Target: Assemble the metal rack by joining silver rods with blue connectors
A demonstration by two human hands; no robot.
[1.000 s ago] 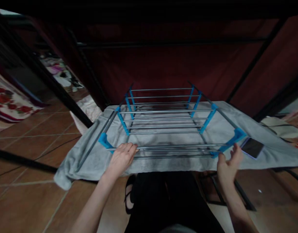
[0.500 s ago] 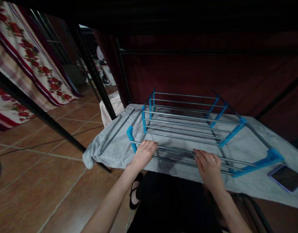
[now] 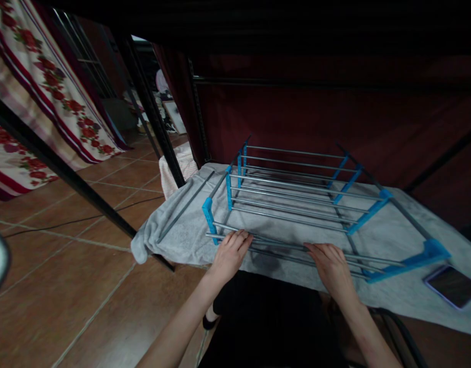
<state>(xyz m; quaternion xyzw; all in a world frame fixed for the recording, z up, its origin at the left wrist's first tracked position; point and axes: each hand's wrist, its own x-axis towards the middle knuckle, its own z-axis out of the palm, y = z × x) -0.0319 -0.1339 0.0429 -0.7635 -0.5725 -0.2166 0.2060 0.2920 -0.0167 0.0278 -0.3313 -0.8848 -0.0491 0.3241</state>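
A rack of thin metal tubes with blue plastic end brackets (image 3: 367,212) lies on a grey cloth (image 3: 197,235). My left hand (image 3: 231,253) is closed around a metal tube (image 3: 273,244) at the rack's near side. That tube's left end sticks out past my fingers, in front of the near left bracket (image 3: 209,220). Farther right, my right hand (image 3: 329,263) has its fingers closed on the same tube. The near right bracket (image 3: 407,263) holds the right ends of the neighbouring tubes.
A loose tube (image 3: 185,207) lies on the cloth to the left. A phone (image 3: 453,287) rests near the right edge. Black metal posts (image 3: 154,112) and a low dark frame surround the surface. A floral curtain (image 3: 54,97) hangs at the left above the tiled floor (image 3: 85,286).
The tube in my hands has come toward me, and its left end now shows clear of the near left bracket. My left hand has moved slightly right and nearer.
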